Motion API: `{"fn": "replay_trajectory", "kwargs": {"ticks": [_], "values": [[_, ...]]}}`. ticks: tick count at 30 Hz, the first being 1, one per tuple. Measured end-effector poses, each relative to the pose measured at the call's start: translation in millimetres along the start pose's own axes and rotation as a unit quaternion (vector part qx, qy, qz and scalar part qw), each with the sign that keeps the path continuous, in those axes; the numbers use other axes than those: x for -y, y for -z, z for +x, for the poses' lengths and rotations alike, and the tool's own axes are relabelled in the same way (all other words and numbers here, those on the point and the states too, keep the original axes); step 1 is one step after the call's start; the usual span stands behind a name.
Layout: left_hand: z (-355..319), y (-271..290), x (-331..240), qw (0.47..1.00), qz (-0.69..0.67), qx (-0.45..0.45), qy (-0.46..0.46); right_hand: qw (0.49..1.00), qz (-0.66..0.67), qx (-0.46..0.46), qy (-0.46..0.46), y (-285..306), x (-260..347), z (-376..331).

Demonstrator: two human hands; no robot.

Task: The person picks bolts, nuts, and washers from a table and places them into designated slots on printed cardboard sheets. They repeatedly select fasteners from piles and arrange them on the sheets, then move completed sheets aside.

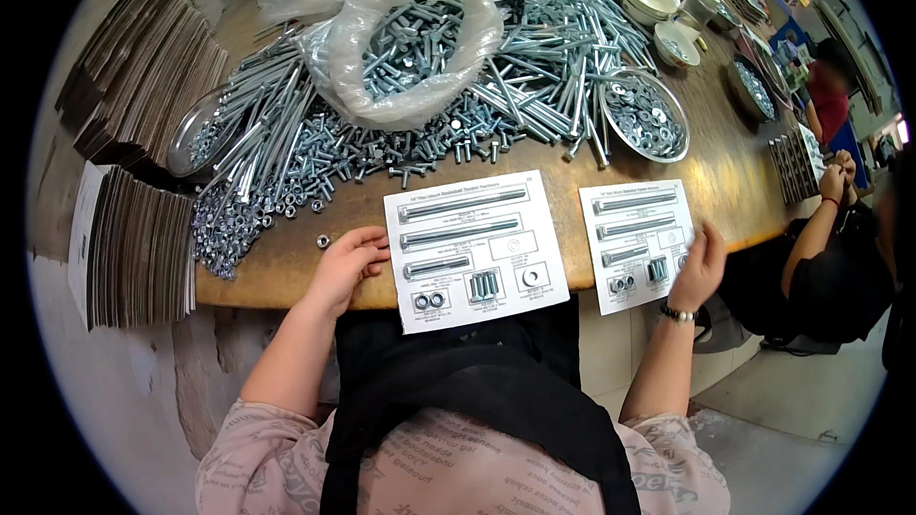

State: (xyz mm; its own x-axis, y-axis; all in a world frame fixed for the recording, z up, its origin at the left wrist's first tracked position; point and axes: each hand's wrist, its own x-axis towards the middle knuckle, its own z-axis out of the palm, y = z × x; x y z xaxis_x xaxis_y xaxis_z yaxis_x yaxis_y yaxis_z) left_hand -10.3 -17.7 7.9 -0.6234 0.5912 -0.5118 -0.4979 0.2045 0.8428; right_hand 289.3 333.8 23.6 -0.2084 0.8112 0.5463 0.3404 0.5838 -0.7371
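A white hardware card (pixel 477 305) lies before me at the table edge, its lower part overhanging. It bears long bolts, short bolts, nuts and a ring-shaped washer in printed boxes. My left hand (pixel 351 265) is closed at its left edge, fingers bent. Farther right, a second similar card (pixel 601 277) is tilted past the table edge. My right hand (pixel 701 267), with a beaded bracelet at the wrist, is closed on its right edge; some fingertips are hidden. One loose nut (pixel 322 241) sits just beyond my left hand.
Bolts (pixel 563 48) are heaped across the wooden table (pixel 706 153), around a plastic bag (pixel 334 62) of short bolts. A metal bowl (pixel 685 138) holds washers; nuts (pixel 229 238) spread left. Cardboard stacks (pixel 134 248) stand at left. Another person's hands (pixel 838 176) are at right.
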Motion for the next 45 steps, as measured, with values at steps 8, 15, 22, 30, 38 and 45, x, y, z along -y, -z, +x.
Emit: {"fn": "replay_trajectory", "kwargs": {"ticks": [8,15,22,30,38,45], "values": [[10,-7,-13,0.999,-0.015,0.019,0.035,0.806,0.294,-0.152,-0.49,23,-46,-107],[15,-23,-23,0.998,0.016,0.031,0.052,0.781,0.416,-0.114,-0.452,-20,-1,-108],[22,-47,-26,0.996,0.042,0.039,0.069,0.797,0.421,-0.15,-0.406,-14,-19,-91],[31,-96,-22,0.989,0.044,0.105,0.097,0.799,0.421,-0.206,-0.376,8,-92,-42],[34,-145,-13,0.98,0.005,0.161,0.115,0.806,0.402,-0.242,-0.361,29,-146,-1],[40,-182,0,0.978,-0.016,0.179,0.111,0.803,0.369,-0.282,-0.374,38,-164,22]]}}
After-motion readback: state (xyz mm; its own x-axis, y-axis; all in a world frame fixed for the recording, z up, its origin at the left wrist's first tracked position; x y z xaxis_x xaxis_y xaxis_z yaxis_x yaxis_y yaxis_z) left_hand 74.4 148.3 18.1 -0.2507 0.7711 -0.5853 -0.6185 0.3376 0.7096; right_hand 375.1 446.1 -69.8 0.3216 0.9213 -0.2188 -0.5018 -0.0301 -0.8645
